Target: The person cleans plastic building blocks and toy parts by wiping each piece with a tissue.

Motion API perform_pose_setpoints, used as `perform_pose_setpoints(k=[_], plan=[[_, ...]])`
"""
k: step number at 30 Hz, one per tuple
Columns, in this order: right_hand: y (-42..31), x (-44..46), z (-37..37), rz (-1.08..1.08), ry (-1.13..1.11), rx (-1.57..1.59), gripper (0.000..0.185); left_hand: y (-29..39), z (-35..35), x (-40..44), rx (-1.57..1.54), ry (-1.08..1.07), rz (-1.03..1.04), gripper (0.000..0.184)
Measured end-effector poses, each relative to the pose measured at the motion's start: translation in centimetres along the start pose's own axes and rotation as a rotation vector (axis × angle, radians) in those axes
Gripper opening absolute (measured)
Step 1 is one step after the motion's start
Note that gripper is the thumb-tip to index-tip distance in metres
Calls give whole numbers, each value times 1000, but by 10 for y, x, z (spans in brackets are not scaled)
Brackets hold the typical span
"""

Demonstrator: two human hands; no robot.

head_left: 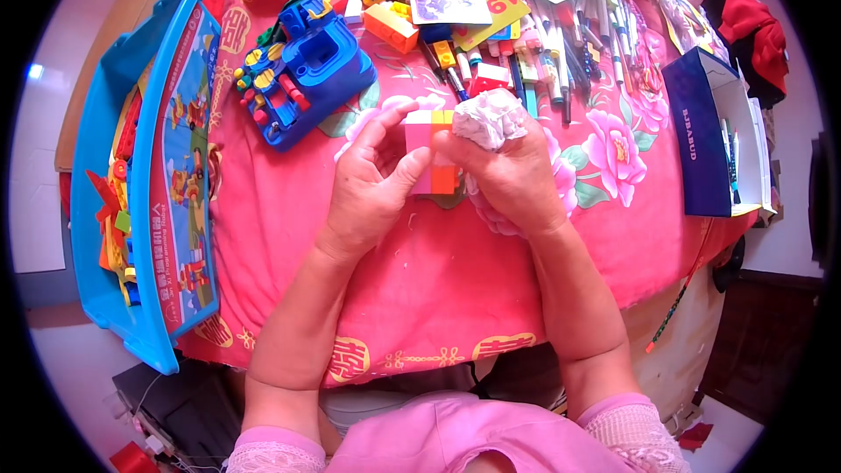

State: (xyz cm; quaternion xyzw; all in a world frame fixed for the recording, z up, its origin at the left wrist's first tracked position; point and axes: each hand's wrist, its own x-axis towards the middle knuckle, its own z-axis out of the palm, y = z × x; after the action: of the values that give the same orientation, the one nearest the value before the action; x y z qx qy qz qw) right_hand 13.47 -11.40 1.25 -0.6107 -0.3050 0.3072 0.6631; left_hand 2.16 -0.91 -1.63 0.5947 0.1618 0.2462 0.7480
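Observation:
A stack of toy building blocks (pixel 419 130), pink with yellow and orange parts, is held upright between my hands in the middle. My left hand (pixel 372 171) grips its left side, with the thumb across the front and the fingers curled behind. In my right hand (pixel 512 171) is a crumpled white tissue (pixel 491 118), bunched above the thumb. That thumb and the fingertips press on the right side of the blocks. The fingertips behind the stack are partly hidden.
A blue toy vehicle base (pixel 328 57) stands at the back left. Pens (pixel 561 57), cards (pixel 451 9) and loose blocks (pixel 390 28) are heaped behind my hands. A blue bin (pixel 158 333) of blocks is left; a dark blue box (pixel 692 136) with pens is right. The red floral cloth (pixel 429 298) covers the table.

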Motion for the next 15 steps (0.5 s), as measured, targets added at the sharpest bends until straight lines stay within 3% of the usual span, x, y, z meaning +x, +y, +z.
perform_pose_setpoints(k=[7, 10, 12, 15], plan=[[-9, -2, 3, 34, -1, -1, 20, 7, -5, -2, 45, -35, 27, 41], [-5, -1, 0, -15, 0, -74, 20, 5, -1, -3, 336, 21, 139, 40], [1, 0, -1, -110, 3, -79, 20, 4, 1, -2, 164, 11, 91, 40], [-4, -1, -1, 21, -39, 46, 21, 7, -4, -1, -62, -86, 1, 40]])
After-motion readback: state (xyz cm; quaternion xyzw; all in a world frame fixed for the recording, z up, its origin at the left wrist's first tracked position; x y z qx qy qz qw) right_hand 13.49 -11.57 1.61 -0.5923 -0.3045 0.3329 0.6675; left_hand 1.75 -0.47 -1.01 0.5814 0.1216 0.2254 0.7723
